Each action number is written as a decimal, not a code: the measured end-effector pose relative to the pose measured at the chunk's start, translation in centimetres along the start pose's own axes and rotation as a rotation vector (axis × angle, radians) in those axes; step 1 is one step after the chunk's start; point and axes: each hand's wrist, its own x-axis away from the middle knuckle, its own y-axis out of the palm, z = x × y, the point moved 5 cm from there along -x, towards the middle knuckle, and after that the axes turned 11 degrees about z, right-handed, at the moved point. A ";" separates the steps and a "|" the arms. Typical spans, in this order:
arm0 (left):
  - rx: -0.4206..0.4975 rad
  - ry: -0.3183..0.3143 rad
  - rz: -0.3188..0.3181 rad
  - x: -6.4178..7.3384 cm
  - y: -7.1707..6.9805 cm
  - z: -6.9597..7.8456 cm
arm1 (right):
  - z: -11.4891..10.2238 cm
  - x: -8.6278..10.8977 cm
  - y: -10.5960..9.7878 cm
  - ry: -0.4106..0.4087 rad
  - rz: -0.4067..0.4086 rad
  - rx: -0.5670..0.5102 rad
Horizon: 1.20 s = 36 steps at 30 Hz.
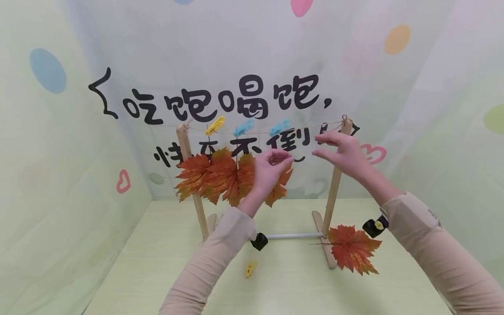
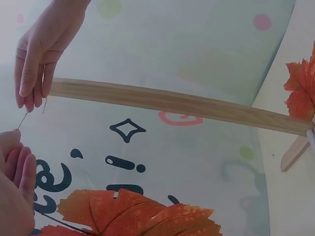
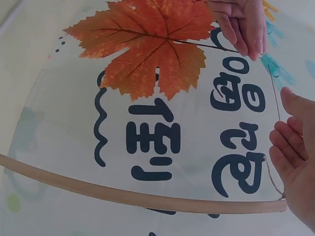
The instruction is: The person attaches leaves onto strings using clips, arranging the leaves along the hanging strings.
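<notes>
My left hand point(image 1: 267, 173) is raised in front of the hanging leaves, fingers loosely bent and thumb near the fingertips. In the right wrist view its fingertips lie by the stem of an orange maple leaf point(image 3: 147, 39); I cannot tell if they touch it. My right hand point(image 1: 344, 155) hovers near the right end of the string point(image 1: 307, 127), thumb and fingers apart with nothing visibly held. On the string sit a yellow clothespin point(image 1: 215, 125) and two blue clothespins point(image 1: 243, 127), with maple leaves point(image 1: 226, 175) hanging below. Part of the rightmost leaf is hidden behind my left hand.
The string spans two wooden posts point(image 1: 334, 192), joined low down by a pale rod point(image 1: 295, 236). Another maple leaf point(image 1: 354, 249) lies by the right foot, its stem across it. A yellow clothespin point(image 1: 250, 268) lies on the table point(image 1: 291, 284). A printed sheet point(image 1: 220, 52) hangs behind.
</notes>
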 end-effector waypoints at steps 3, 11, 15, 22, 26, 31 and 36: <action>-0.008 -0.009 -0.046 0.8 0.9 -0.6 | 0.3 1.1 0.0 -0.020 -0.014 0.002; -0.086 -0.050 -0.125 2.8 2.4 -3.7 | 1.8 4.2 0.5 0.017 -0.046 -0.019; -0.119 -0.090 -0.156 3.9 2.8 -5.4 | 3.1 5.8 0.6 0.072 -0.064 -0.022; -0.157 -0.158 -0.168 5.3 2.7 -9.2 | 5.3 8.6 0.7 0.120 -0.093 -0.009; -0.185 -0.178 -0.177 6.3 2.4 -11.1 | 6.5 9.9 0.6 0.161 -0.107 -0.005; -0.191 -0.231 -0.202 7.5 2.5 -13.4 | 7.9 11.9 0.9 0.226 -0.106 0.013; -0.250 -0.247 -0.243 8.9 2.9 -15.5 | 9.0 13.8 1.5 0.243 -0.107 0.016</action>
